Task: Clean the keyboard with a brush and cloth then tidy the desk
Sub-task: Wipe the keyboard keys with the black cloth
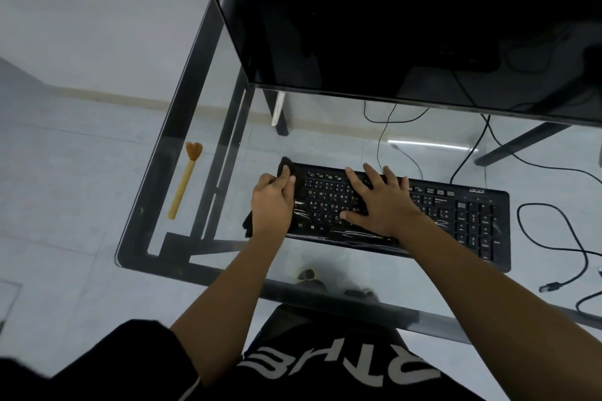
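Note:
A black keyboard [456, 221] lies on the glass desk [208, 127] in front of me. My left hand [273, 202] presses a black cloth [286, 164] against the keyboard's left end; the cloth shows above and below the hand. Fingers spread, my right hand [381, 202] lies flat on the keys near the keyboard's middle. A brush [184, 184] with a pale wooden handle and brown bristles rests on the glass at the desk's left side, well apart from both hands.
A large black monitor [407, 16] stands on the raised back of the desk. Black cables [560, 238] trail over the floor under the glass at right. The desk's dark frame [156, 257] runs along its left and front edges.

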